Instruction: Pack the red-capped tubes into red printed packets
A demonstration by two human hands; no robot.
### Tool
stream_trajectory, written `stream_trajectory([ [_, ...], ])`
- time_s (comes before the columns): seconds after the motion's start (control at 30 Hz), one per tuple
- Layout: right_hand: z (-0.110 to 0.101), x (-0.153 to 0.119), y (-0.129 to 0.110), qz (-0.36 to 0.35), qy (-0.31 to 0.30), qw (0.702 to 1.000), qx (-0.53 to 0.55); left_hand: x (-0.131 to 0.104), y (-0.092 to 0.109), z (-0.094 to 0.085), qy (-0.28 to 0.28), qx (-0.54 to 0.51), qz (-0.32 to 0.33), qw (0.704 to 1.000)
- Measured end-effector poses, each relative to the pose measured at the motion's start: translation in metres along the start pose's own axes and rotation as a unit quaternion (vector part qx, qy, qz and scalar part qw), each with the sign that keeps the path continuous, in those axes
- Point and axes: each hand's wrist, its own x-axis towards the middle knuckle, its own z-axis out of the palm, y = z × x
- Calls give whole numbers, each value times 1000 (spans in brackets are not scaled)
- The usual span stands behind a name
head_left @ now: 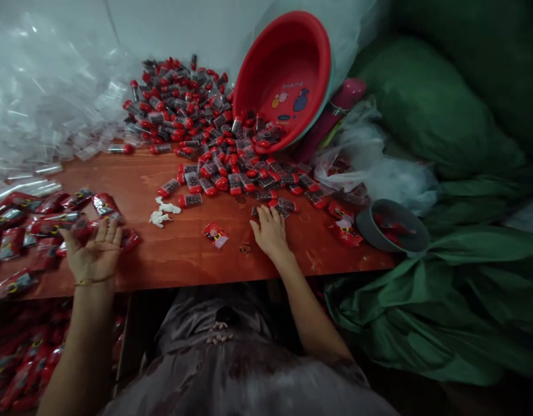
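My left hand is palm up with its fingers apart, holding nothing, beside a pile of red printed packets on the left of the table. My right hand lies palm down at the near edge of a heap of small clear capsules with red ends. Its fingers are stretched over one dark-filled capsule, which they partly cover. Between the hands lies a single flat red packet. Small white pieces rest near the heap, to the left of that packet.
A red basin leans on its side behind the heap. Clear plastic tubes are piled at left. A pink-capped flask, a plastic bag, a grey bowl and green sacks stand at right. More red packets lie below the table.
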Motion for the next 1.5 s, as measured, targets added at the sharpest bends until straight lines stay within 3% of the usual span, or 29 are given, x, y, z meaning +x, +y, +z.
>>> stream_trajectory([
  [0.07, 11, -3, 2, -13, -11, 1000, -18, -5, -5, 1, -22, 5, -14, 1000],
  [0.13, 17, -11, 0, -26, 9, 999, -22, -29, -24, 21, -53, 118, 43, 991],
  [0.17, 18, -16, -2, -28, 24, 999, -23, -45, -36, 36, -105, 212, 105, 966],
  [0.2, 19, -19, -3, -28, 37, 999, -22, -60, -49, 51, -175, 306, 157, 923],
  [0.27, 18, -23, -4, -22, 58, 998, -17, -85, -74, 78, -270, 455, 242, 813],
  [0.33, 18, -23, -2, -19, 70, 997, -7, -97, -90, 94, -304, 545, 275, 732],
  [0.43, 18, -21, 1, -26, 87, 996, 8, -96, -100, 97, -304, 596, 299, 680],
  [0.53, 16, -19, 0, -41, 114, 992, 21, -88, -99, 92, -306, 600, 308, 672],
  [0.67, 6, -25, -14, -61, 126, 987, 73, -86, -97, 88, -298, 584, 302, 692],
  [0.8, 2, -32, -47, -39, 64, 982, 171, -87, -99, 87, -299, 576, 297, 701],
  [0.93, 9, -24, -69, 8, -32, 981, 191, -88, -103, 85, -311, 580, 295, 693],
  [1.2, 17, -2, -64, 6, -91, 988, 128, -87, -102, 87, -317, 598, 305, 670],
  [1.37, 22, 0, -61, 18, -49, 995, 89, -87, -105, 91, -302, 620, 329, 645],
  [1.5, 21, 4, -59, 47, -29, 995, 89, -87, -107, 94, -287, 625, 337, 643],
])
